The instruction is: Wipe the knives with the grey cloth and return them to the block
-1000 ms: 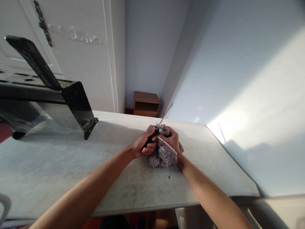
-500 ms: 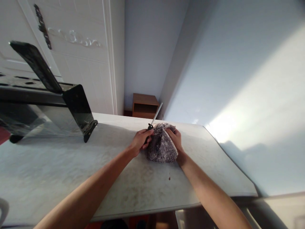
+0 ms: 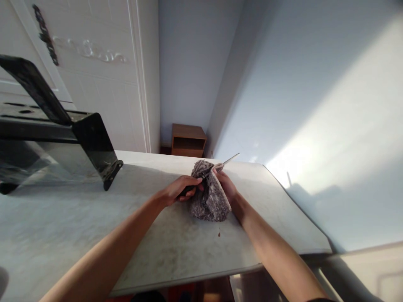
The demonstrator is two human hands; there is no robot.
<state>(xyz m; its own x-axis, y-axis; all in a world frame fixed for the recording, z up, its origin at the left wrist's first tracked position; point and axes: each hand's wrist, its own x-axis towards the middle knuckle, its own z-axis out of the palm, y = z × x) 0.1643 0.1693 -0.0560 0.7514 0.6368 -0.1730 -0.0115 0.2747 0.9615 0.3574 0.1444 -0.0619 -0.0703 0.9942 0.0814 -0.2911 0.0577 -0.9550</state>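
Note:
My left hand (image 3: 181, 189) is closed round the black handle of a knife (image 3: 227, 160), whose thin metal blade sticks out to the right beyond a grey fluffy cloth (image 3: 208, 197). My right hand (image 3: 225, 184) grips the cloth and presses it against the blade near the handle. The cloth is bunched on the white table (image 3: 94, 218), between the two hands. Most of the knife's handle is hidden by my left fingers and the cloth.
A black rack with a glossy angled end plate (image 3: 94, 144) stands at the table's left. Behind the table are a white door (image 3: 94, 84) and a small brown cabinet (image 3: 188, 139) on the floor. A pale wall runs along the right.
The blade has swung from pointing up and away to lying lower and pointing right. The cloth has been pushed along it, and both hands have shifted slightly left.

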